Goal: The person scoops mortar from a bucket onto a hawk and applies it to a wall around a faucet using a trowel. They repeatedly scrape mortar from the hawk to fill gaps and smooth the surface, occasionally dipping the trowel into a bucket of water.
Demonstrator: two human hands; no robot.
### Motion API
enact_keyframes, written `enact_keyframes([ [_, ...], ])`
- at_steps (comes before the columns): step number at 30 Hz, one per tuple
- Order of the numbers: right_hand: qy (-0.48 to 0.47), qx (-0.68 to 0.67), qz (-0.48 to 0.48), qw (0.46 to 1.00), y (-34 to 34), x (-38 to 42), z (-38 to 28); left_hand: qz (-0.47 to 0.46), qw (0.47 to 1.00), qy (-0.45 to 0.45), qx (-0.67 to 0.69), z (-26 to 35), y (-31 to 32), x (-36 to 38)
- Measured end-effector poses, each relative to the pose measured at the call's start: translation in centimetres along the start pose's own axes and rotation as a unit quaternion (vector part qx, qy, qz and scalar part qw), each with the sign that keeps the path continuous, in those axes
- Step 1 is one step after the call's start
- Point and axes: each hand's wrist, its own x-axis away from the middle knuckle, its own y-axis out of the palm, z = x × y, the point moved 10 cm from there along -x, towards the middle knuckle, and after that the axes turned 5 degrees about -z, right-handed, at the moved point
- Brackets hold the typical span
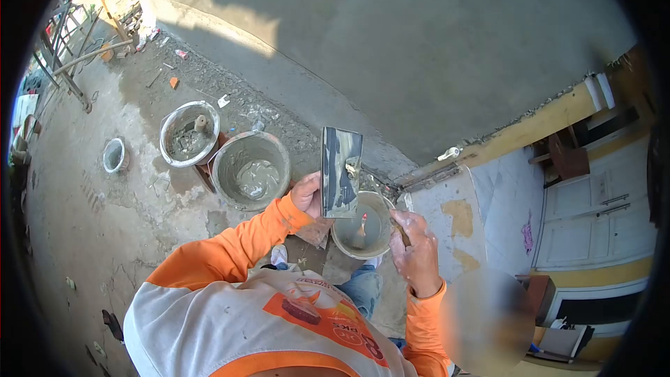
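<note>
My left hand [307, 194] grips the left edge of a flat rectangular plastering float [338, 188], its dark face smeared with pale plaster. My right hand [417, 248] is closed at the right rim of a bucket of grey water [373, 227]. A brownish, handle-like piece shows between its fingers, but I cannot make out what it belongs to. In that bucket stands a paintbrush [361, 230] with a red-tipped handle. Left of the float is a larger bucket [285, 167] with wet grey plaster at its bottom.
Another bucket [165, 141] holds mortar and a tool with a stubby handle. A small bucket [115, 156] stands farther left. Ahead rises a grey plastered wall [419, 49] with rubble [255, 101] along its foot. Wooden poles [70, 70] stand at upper left, white doors [586, 223] at right.
</note>
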Motion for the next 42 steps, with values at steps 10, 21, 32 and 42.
enact_keyframes([
  [10,0.07,0.16,-0.122,0.977,0.6,-1.6,0.1,0.013,0.993,-0.009,-0.115,-5.2,-1.7,-2.8],
  [21,0.318,-0.316,-0.278,0.85,1.1,7.4,9.4,0.079,0.996,-0.045,-0.019,-8.1,-5.3,-3.1],
  [32,0.249,-0.765,0.182,0.566,7.1,12.2,42.2,0.234,0.965,-0.096,0.072,-14.9,-8.1,-2.5],
  [42,0.197,-0.713,0.438,0.511,23.5,2.0,69.4,0.363,0.905,-0.211,0.073,-24.4,-13.7,-3.8],
])
